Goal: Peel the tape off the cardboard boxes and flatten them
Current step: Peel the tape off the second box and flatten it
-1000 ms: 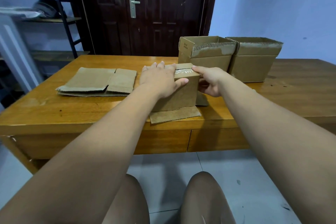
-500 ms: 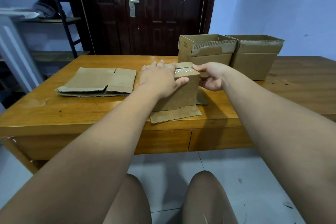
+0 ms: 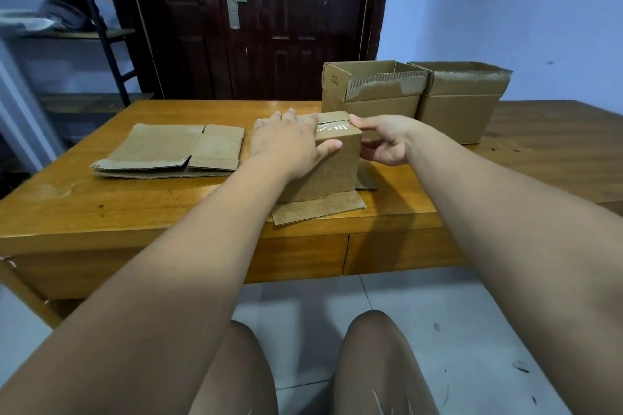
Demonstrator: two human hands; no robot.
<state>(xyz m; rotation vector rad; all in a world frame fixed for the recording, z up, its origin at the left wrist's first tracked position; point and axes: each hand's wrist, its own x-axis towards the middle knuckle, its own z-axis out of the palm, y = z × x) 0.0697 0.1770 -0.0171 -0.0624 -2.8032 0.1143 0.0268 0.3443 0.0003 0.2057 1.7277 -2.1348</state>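
Small box: the small box (image 3: 332, 172) stands on the table (image 3: 135, 202), near its near edge and about in the middle, between the two forearms.
Flaps: one lower flap (image 3: 317, 210) lies flat on the wood toward the near side; another flap (image 3: 365, 180) shows on the right side of the box, partly in shadow.
Tape: a strip of clear tape (image 3: 332, 127) lies across the top of the small box, with some white print on it, and reaches the right edge of the top.
Left hand: the left hand (image 3: 286, 141) lies flat on the top of the small box, palm down, fingers straight and pointing to the far side. Its thumb (image 3: 332, 146) is laid on the near face just under the top edge.
Right hand: the right hand (image 3: 384, 141) is at the upper right edge of the small box. The thumb rests on the top corner where the tape ends, and the other fingers are curled against the right face, so the edge is pinched between them. If the tape end itself is between the fingers, I cannot tell.
Flattened boxes: a stack of flattened boxes (image 3: 168, 150) lies on the left part of the table, well apart from the small box.
Open boxes: a left open box (image 3: 381, 108) and a right open box (image 3: 458, 114) stand touching side by side at the far right, just behind the small box, both with the top open and torn edges.
Background: a dark door (image 3: 269, 27) is behind the table, and a metal shelf (image 3: 101, 34) is at the far left.
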